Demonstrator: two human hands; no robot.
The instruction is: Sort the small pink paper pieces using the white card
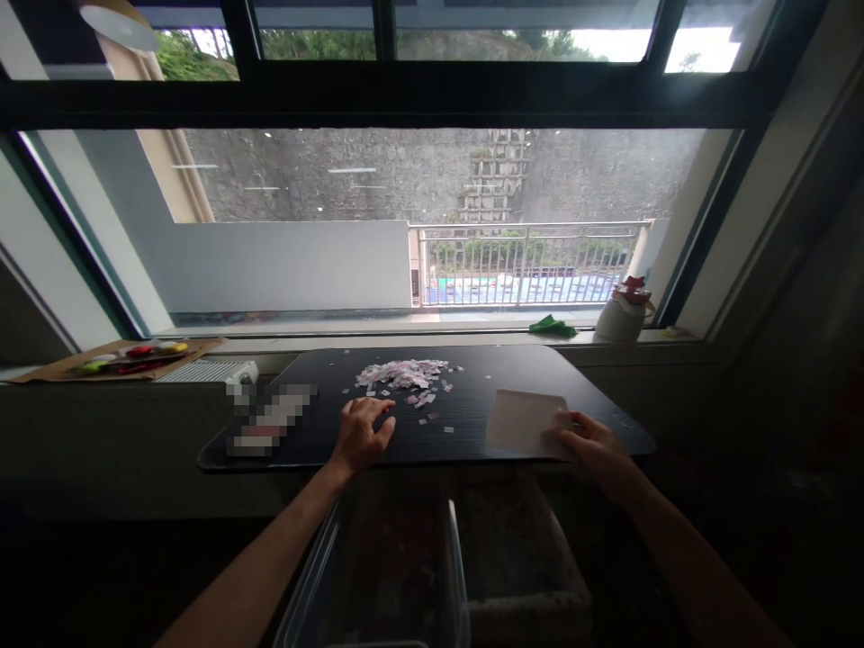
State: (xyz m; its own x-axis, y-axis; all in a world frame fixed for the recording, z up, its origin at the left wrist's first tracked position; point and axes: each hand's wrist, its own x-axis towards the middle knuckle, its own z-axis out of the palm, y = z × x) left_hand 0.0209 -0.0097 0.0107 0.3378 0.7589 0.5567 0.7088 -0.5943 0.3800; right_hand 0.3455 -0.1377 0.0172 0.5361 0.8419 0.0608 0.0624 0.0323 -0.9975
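On the dark tabletop (465, 441), a heap of small pale paper pieces (403, 373) lies toward the back, with several loose bits scattered in front of it. My left hand (364, 430) is just in front of the heap, thumb and fingers apart, with nothing visible in it. At the right, my right hand (586, 439) grips the edge of a thin, pale rectangular sheet (523, 421) between thumb and fingers. The sheet is over the right part of the table; whether it touches the surface I cannot tell.
Below the table's front edge stand a clear plastic bin (459, 576) and a brownish box (526, 607). A blurred-out patch (270, 423) covers something at the table's left. The windowsill holds a green crumpled item (552, 326) and a pale jug (619, 317).
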